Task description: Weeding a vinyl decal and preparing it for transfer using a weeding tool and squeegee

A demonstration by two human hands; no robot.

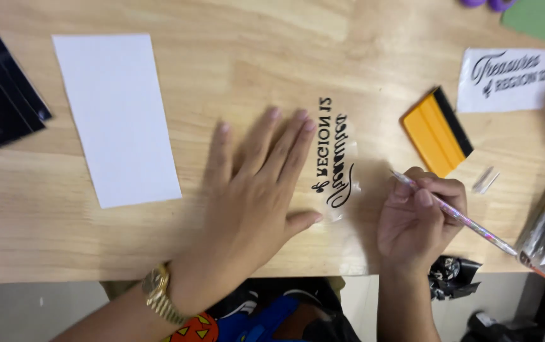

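Clear film sheet (332, 190) with black lettering — left hand (253, 190) flat on it, grip released; right hand (419, 218) beside it grasping thin pen tool (453, 214).

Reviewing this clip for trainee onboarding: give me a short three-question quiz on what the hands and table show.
1. True or false: the left hand lies flat, fingers spread, on the clear film.
2. What does the right hand hold?
A. thin pen-like tool
B. yellow squeegee
C. white sheet
3. Which wrist wears the gold watch?

Key: 1 true; 2 A; 3 left.
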